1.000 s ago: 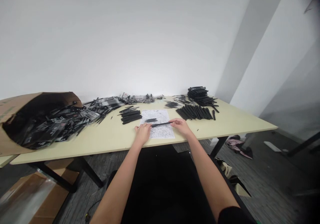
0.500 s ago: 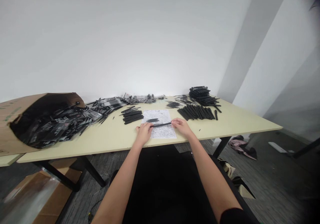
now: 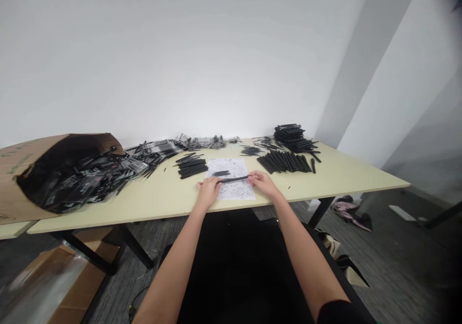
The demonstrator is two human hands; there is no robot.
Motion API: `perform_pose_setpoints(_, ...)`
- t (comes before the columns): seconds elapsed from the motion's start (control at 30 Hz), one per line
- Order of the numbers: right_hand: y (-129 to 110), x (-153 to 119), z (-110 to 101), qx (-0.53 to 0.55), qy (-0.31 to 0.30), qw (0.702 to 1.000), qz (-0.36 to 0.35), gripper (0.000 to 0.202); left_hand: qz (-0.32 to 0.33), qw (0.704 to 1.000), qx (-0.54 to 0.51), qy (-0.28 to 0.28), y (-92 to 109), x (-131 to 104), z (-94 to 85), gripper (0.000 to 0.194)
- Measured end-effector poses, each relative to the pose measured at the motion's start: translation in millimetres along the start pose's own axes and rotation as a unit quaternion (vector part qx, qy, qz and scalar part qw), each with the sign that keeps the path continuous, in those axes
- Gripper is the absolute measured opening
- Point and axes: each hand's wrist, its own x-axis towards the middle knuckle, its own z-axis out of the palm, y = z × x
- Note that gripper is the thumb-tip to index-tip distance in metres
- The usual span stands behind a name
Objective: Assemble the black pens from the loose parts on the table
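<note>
A thin black stick (image 3: 234, 179) lies stretched between my two hands, over a white sheet with dark speckles (image 3: 236, 192). My left hand (image 3: 209, 190) is closed on its left end and rests at the sheet's left edge. The fingertips of my right hand (image 3: 262, 182) pinch its right end. What exactly the stick is, I cannot make out. Just behind it on the sheet lie several short, thin dark pieces (image 3: 221, 173). A row of black sticks (image 3: 192, 168) lies left of the sheet, and a row of thicker black sticks (image 3: 286, 162) to the right.
At the left a tipped cardboard box (image 3: 27, 170) spills black-and-clear packets (image 3: 90, 182) onto the yellow table (image 3: 151, 201). More packets (image 3: 159, 147) lie along the wall. Thin dark pieces (image 3: 250, 150) and a stack of black sticks (image 3: 290, 134) are at the back right.
The stick between my hands looks straighter and slightly raised at its middle. Both hands keep nearly the same place; the whole view has shifted slightly.
</note>
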Motion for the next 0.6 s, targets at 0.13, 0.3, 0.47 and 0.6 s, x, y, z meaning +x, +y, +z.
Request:
perform_pose_setpoints(0.13, -0.8, -0.9, -0.9, -0.027, -0.006, 1.000, -0.001, 0.043, 0.002, 1.000, -0.011, 0.007, -1.2, -0.3, 0.2, 0.024)
perform_pose_setpoints(0.3, -3.9, -2.3, -0.8, -0.044, -0.002, 0.999, 0.007, 0.051, 0.009, 1.000, -0.007, 0.012, -1.3, -1.2, -0.2, 0.024)
perform_pose_setpoints(0.47, -6.7, -2.3, -0.9, -0.005, 0.007, 1.000, -0.002, 0.042, 0.002, 1.000, -0.005, 0.014, -0.5, 0.0, 0.0, 0.027)
perform_pose_setpoints(0.6, -3.8, -1.1, -3.2, 0.045, 0.000, 0.999, -0.005, 0.039, 0.003, 1.000, -0.008, 0.018, -0.7, 0.1, 0.8, 0.027)
